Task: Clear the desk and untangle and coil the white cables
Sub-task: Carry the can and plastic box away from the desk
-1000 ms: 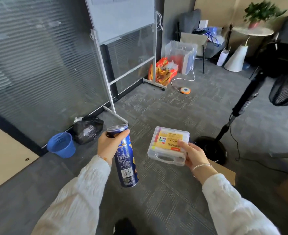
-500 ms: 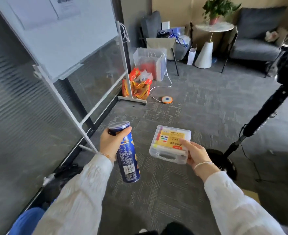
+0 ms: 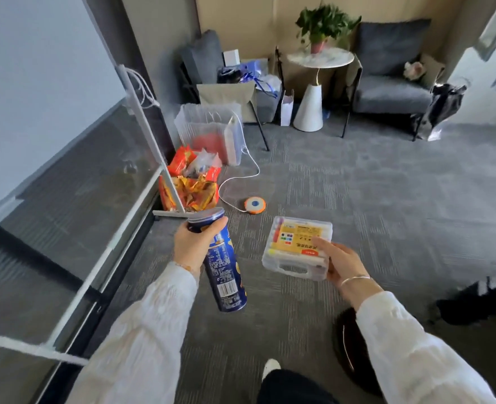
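Left hand (image 3: 193, 242) wraps a blue can (image 3: 224, 272) near its lidded top, the can tilted with its base toward the person; grip closed around it. Right hand (image 3: 341, 262) pinches a clear plastic case (image 3: 296, 247) of markers at its near right corner, held flat, label up. Both look carried off the desk, which is out of view. On the floor ahead, a white cable (image 3: 241, 176) runs from a clear bin (image 3: 208, 132) to an orange disc (image 3: 254, 205); judged not yet coiled.

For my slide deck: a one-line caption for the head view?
Left hand grips a blue can, right hand a clear marker case, above grey carpet.
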The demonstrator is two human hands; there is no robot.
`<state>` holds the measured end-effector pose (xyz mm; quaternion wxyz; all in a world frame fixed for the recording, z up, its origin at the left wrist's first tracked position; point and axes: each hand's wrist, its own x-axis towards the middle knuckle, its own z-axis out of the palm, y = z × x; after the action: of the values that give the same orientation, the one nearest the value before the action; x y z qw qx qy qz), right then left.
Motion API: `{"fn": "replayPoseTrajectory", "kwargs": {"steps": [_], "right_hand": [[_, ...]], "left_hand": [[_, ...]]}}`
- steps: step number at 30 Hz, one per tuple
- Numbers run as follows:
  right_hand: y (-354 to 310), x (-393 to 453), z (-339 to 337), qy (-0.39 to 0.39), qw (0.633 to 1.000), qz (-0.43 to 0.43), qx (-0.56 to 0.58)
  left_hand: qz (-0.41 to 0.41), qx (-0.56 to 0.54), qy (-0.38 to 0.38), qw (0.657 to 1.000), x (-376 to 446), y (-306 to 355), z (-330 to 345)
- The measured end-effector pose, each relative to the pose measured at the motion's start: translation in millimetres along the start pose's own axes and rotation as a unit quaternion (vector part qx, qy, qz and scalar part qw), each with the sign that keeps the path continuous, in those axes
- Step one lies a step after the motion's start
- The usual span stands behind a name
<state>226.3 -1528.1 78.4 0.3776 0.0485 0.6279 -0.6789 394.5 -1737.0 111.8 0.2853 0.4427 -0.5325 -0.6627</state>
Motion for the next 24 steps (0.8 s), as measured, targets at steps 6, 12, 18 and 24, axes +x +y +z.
{"fn": "replayPoseTrajectory", "kwargs": {"steps": [6,12,18,24], "right_hand": [[-98.2,132.9,28.8,0.013,1.000,-0.023,0.011],[-169.0,276.8,49.7,0.046,0.998,-0.026,0.025],[-262.0,437.5,81.2,0.084,0.995,-0.039,0.042],[-366.5,577.0,96.9,0.127,0.987,-0.049,0.088]], "left_hand": [[0.029,-0.005,-0.024,0.999,151.1,54.8,79.9],[0.048,0.004,-0.062,0.997,297.8,87.6,169.0],[0.041,0.012,-0.112,0.993,478.0,136.6,275.1],[0.043,0.027,-0.161,0.986,637.1,199.1,390.6]]}}
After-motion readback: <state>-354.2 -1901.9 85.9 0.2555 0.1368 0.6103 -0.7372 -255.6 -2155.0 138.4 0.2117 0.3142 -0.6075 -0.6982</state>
